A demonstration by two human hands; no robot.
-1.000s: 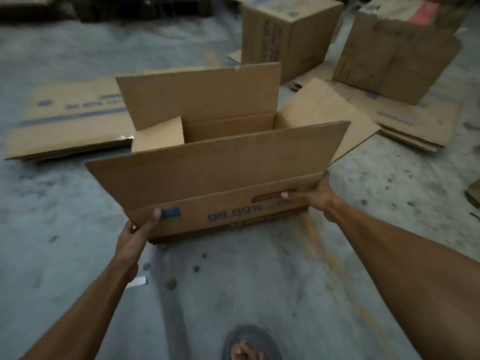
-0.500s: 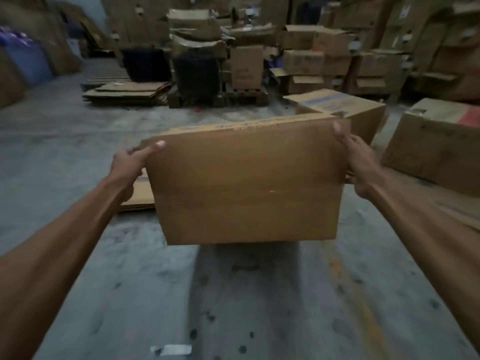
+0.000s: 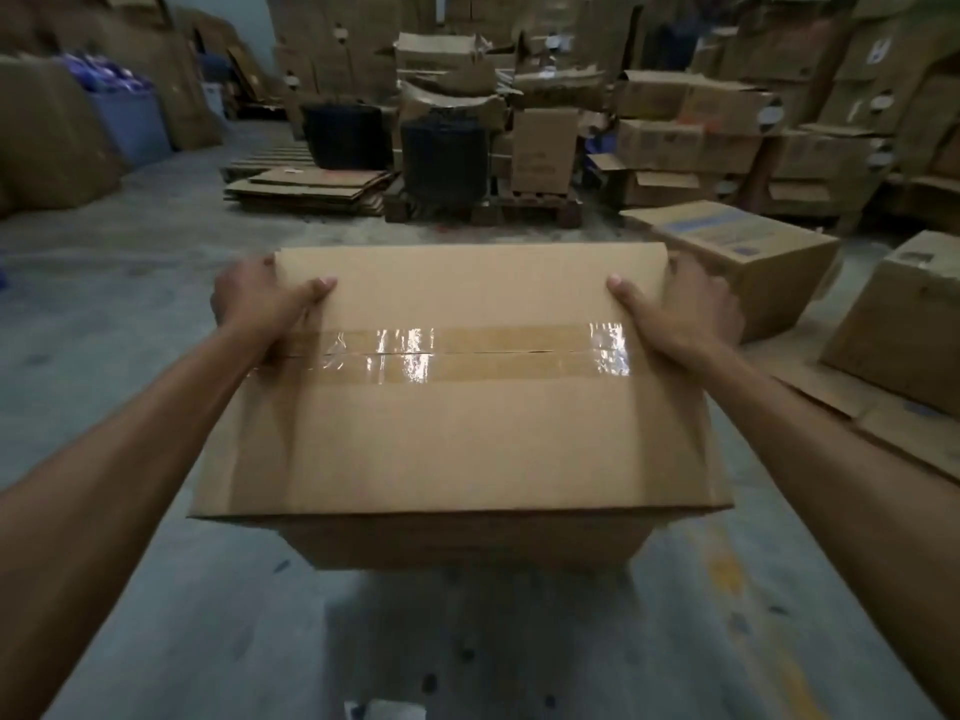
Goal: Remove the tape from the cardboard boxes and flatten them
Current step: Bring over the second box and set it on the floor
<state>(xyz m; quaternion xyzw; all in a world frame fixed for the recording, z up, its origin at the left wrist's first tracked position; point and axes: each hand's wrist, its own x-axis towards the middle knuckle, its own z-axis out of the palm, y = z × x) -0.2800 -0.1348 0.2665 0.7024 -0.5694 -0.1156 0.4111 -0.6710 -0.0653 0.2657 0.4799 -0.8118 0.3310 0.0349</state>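
Observation:
I hold a brown cardboard box [image 3: 457,439] up off the floor, its taped face turned toward me. A strip of shiny clear tape [image 3: 441,353] runs left to right across the seam of that face. My left hand [image 3: 265,298] grips the box's far left corner, thumb on the taped face. At the far right corner my right hand [image 3: 680,309] grips the same way, thumb on the face. The box's far side and its flaps are hidden.
Two closed boxes [image 3: 748,252] [image 3: 904,324] stand on the concrete floor at the right, on flattened cardboard [image 3: 883,433]. A stack of flattened cardboard [image 3: 306,187] and a pallet of boxes [image 3: 540,148] lie ahead. Piled boxes line the back and left.
The box, open side up on the floor a second ago, was lifted and turned over; its taped face now points at me. My view has risen from the floor.

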